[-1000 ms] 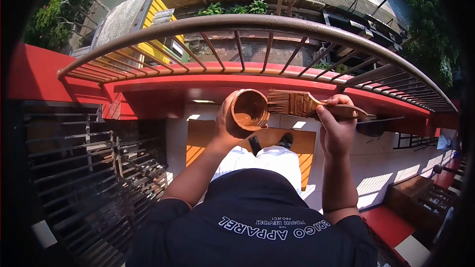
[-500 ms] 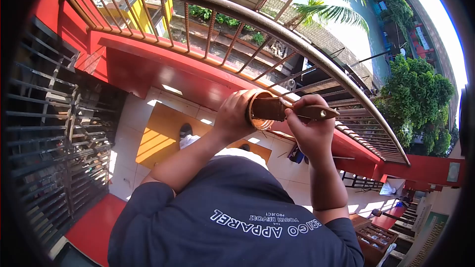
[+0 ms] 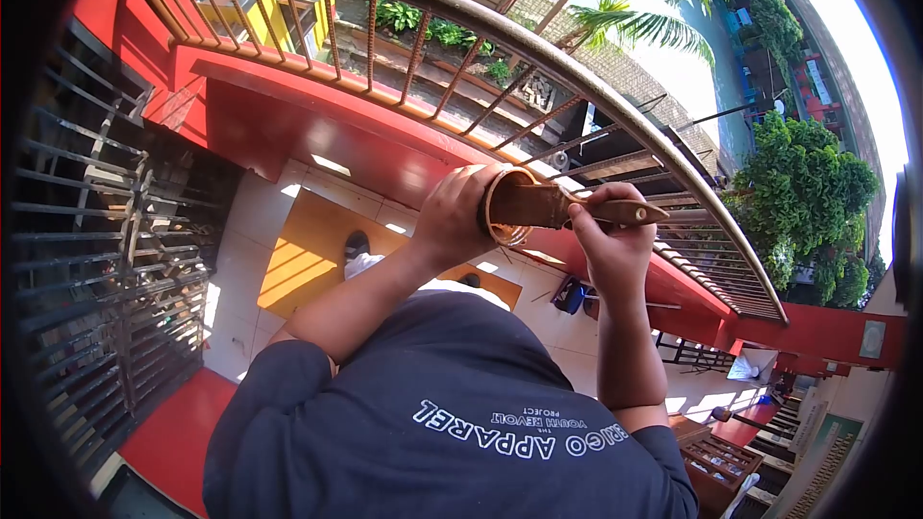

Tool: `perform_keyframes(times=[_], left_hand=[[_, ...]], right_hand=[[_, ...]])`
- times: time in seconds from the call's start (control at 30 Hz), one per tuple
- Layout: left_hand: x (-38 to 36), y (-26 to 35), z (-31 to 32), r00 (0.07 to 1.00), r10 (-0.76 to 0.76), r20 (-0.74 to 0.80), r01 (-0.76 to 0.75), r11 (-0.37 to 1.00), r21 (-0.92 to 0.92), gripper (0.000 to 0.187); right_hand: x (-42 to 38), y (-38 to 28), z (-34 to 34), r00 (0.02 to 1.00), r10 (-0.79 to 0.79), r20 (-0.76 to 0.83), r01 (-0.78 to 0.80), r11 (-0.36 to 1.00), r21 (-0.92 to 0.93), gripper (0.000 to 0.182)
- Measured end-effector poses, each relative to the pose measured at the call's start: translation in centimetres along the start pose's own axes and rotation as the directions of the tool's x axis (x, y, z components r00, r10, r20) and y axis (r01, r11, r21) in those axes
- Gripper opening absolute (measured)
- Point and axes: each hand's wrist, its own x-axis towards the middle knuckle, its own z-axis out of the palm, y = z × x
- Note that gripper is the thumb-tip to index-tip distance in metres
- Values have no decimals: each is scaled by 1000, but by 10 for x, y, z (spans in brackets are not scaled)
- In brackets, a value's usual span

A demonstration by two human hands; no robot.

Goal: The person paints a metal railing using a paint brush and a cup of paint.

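My left hand (image 3: 450, 218) is wrapped round a small round container (image 3: 511, 234), tipped so that its mouth faces right. Orange-brown paint coats the inside of its rim. Between the thumb and fingers of my right hand (image 3: 615, 248) is a flat paintbrush (image 3: 630, 212), gripped near the base of its brown handle. The wide head of the brush reaches into the container's mouth, and its bristle tips are hidden inside. Both hands are in front of my chest, close to the railing (image 3: 538, 46).
A red ledge (image 3: 385, 139) runs below the brown metal railing. To the left stands a dark slatted metal gate (image 3: 130, 259). An orange mat (image 3: 312, 240) lies on the white tiles under my feet. At the lower right is a wooden crate-like piece (image 3: 716, 471).
The paintbrush has moved slightly right, drawn a little out of the container, so more of its head shows. My left hand still holds the container in nearly the same place.
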Motion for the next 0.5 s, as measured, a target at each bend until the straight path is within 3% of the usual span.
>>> perform_keyframes(times=[0.23, 0.5], left_hand=[[7, 4, -3, 999, 46, -5, -46, 996, 80, 86], [8, 22, 21, 997, -72, -7, 72, 997, 6, 86]], right_hand=[[-4, 23, -33, 997, 11, -83, -3, 995, 103, 24], [-8, 63, -85, 978, 135, -161, -44, 880, 472, 24]])
